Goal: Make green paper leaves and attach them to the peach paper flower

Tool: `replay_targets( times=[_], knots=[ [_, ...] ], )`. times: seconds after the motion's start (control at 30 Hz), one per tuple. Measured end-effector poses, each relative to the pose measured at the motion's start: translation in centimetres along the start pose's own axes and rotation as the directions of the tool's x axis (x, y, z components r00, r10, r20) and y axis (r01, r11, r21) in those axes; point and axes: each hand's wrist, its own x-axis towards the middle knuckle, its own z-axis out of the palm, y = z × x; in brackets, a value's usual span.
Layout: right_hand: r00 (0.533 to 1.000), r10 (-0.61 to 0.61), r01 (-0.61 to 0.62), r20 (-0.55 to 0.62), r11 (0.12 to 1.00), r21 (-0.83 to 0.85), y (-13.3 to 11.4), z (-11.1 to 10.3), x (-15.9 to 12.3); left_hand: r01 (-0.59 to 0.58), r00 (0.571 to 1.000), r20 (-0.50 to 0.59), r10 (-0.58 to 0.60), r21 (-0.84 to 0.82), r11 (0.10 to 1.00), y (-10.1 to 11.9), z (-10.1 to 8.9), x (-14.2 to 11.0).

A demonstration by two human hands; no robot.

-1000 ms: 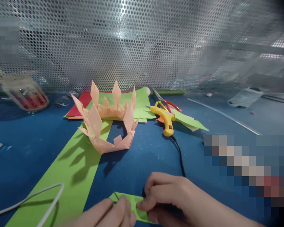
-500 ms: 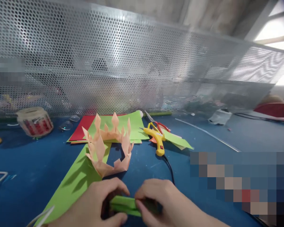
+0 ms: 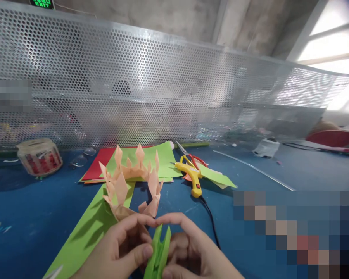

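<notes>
A folded piece of green paper [image 3: 158, 254], standing on end with two pointed tips at its top, is held between both hands low in the view. My left hand [image 3: 129, 244] pinches its left side with the thumb near the fold. My right hand [image 3: 192, 248] grips the right side, its index fingertip meeting the left one just above the tips. Right behind the hands stands a peach paper crown [image 3: 122, 190] with pointed spikes, its front rim partly hidden by my fingers. Under its left side runs a long green paper sheet [image 3: 78, 240].
A yellow glue gun [image 3: 195, 180] with a black cord lies right of the crown, beside red-handled scissors [image 3: 199, 161]. Green and red sheets [image 3: 163, 159] lie behind. Farther left are glasses [image 3: 80, 161] and a red-and-white jar [image 3: 40, 159]. A perforated metal screen [image 3: 163, 97] closes the back.
The folded green paper has turned from lying sideways to standing upright, its pointed tips now showing. Both hands have shifted round it, index fingertips now together. The view has tilted slightly upward.
</notes>
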Motion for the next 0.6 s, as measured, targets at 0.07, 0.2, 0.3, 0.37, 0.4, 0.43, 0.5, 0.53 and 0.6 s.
replay_targets(
  times=[0.07,0.2,0.3,0.37,0.4,0.43,0.5,0.53,0.6],
  knots=[
    [1.000,-0.001,0.001,-0.001,1.000,0.013,0.1,0.0,0.0,0.016,1.000,0.027,-0.016,-0.026,1.000,-0.3,0.0,0.0],
    [1.000,0.010,-0.010,-0.005,1.000,0.018,0.0,0.0,0.2,0.071,0.997,0.049,-0.066,-0.105,0.992,-0.3,0.4,0.3],
    [1.000,0.000,0.000,-0.011,1.000,-0.008,-0.2,0.2,0.3,0.090,0.995,0.052,-0.083,-0.163,0.983,0.0,0.6,0.5],
    [1.000,-0.024,0.024,-0.001,0.999,-0.029,-0.3,0.3,0.3,0.094,0.995,0.050,-0.086,-0.187,0.978,0.1,0.7,0.4],
    [0.999,-0.041,0.041,-0.001,0.998,-0.043,-0.3,0.4,0.2,0.094,0.995,0.046,-0.086,-0.194,0.976,0.2,0.7,0.3],
    [0.998,-0.060,0.060,-0.003,0.997,-0.058,-0.3,0.4,0.2,0.087,0.996,0.046,-0.080,-0.193,0.977,0.2,0.8,0.2],
    [0.994,-0.106,0.104,-0.017,0.989,-0.104,-0.2,0.5,0.1,0.061,0.998,0.040,-0.055,-0.174,0.983,0.2,0.9,-0.1],
    [0.991,-0.133,0.127,-0.033,0.983,-0.132,0.0,0.4,0.1,0.045,0.999,0.033,-0.040,-0.158,0.986,0.3,1.0,-0.2],
    [0.980,-0.187,0.170,-0.074,0.966,-0.196,0.4,0.5,0.0,0.007,1.000,-0.027,-0.010,-0.128,0.992,0.6,1.5,-0.6]
  ],
)
